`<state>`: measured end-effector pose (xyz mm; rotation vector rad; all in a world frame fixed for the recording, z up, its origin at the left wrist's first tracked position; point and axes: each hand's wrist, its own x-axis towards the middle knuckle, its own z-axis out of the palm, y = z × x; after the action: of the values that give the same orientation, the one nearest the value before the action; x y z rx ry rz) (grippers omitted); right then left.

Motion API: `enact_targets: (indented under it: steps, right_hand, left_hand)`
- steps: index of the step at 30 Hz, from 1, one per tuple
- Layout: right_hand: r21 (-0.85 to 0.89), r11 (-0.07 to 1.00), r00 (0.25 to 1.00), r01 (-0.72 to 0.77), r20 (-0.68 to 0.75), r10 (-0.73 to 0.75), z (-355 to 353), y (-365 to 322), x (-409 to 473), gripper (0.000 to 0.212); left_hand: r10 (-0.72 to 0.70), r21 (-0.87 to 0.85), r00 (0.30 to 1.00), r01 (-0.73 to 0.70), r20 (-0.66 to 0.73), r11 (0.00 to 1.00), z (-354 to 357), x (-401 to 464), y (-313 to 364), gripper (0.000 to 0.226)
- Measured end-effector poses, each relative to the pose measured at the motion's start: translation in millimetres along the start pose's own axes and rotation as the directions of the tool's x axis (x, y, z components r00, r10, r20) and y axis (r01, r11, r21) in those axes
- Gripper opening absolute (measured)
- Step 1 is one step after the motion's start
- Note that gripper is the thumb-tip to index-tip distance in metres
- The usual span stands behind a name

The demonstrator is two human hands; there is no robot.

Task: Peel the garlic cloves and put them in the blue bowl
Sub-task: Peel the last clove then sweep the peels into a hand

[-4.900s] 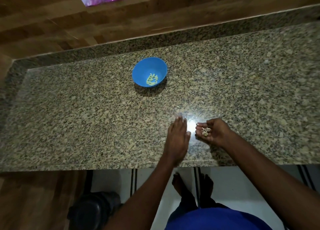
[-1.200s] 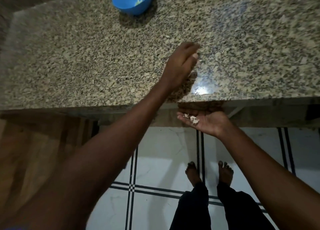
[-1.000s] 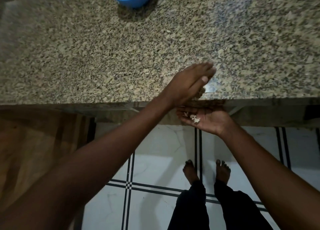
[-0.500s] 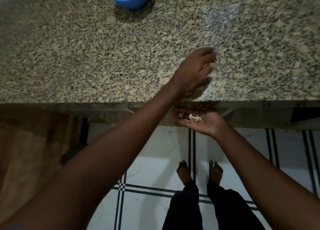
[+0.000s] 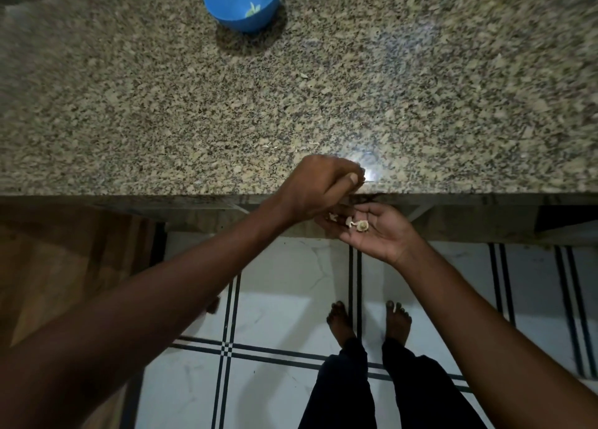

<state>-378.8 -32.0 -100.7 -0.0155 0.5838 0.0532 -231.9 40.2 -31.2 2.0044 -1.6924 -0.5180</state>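
Observation:
The blue bowl stands at the far side of the granite counter, with pale peeled garlic cloves inside it. My left hand is at the counter's front edge, its fingers curled down over the rim; nothing shows in its grip. Just below the edge, my right hand is held palm up and cupped. Several small garlic skins and scraps lie on its palm. The left fingertips hang right over the right hand's fingers.
A few tiny skin flakes lie on the counter between the bowl and my hands. A wooden cabinet front is at the lower left. Below are white floor tiles with black lines and my bare feet.
My left hand has drawn back from the counter top to its front edge and curled its fingers. The right hand stays cupped under the edge with the scraps.

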Motion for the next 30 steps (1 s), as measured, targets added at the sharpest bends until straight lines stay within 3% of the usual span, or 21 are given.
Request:
enact_targets:
  steps: [3,7,10,13,20,25,30]
  right_hand:
    - [-0.07,0.998,1.0,0.003,0.029,-0.001,7.9,-0.9,0.9,0.04]
    - [-0.195,0.978,0.997,0.07,0.038,-0.064,19.9,-6.4,-5.8,0.03]
    - [-0.186,0.982,1.0,0.03,0.016,-0.027,17.9,-13.7,-7.4,0.026]
    - [-0.166,0.986,0.998,-0.014,0.051,0.023,15.2,-16.6,-8.0,0.039]
    - [-0.131,0.989,0.996,-0.066,0.058,0.074,23.5,-13.2,-8.2,0.102]
    - [-0.063,0.997,0.999,-0.047,0.001,0.047,32.1,-11.8,-9.5,0.106]
    - [-0.107,0.994,0.998,-0.02,-0.059,0.014,36.0,-10.1,-8.6,0.105]
  left_hand:
    - [-0.037,0.007,0.998,0.038,-0.059,0.999,-4.6,32.6,10.7,0.045]
    - [0.134,0.158,0.985,-0.15,0.108,0.976,23.6,39.6,28.7,0.05]
    - [0.164,0.154,0.979,-0.182,0.118,0.971,19.8,12.5,15.7,0.05]
    - [0.079,0.148,0.994,-0.089,0.073,0.985,0.5,-11.2,-1.7,0.051]
    - [-0.078,0.029,0.997,0.078,0.019,0.997,-25.7,-5.1,-3.4,0.046]
    - [-0.189,0.092,0.979,0.195,-0.077,0.976,-27.4,14.4,-18.0,0.055]
    - [-0.061,0.204,0.995,0.075,-0.074,0.976,5.7,-9.3,-12.2,0.026]
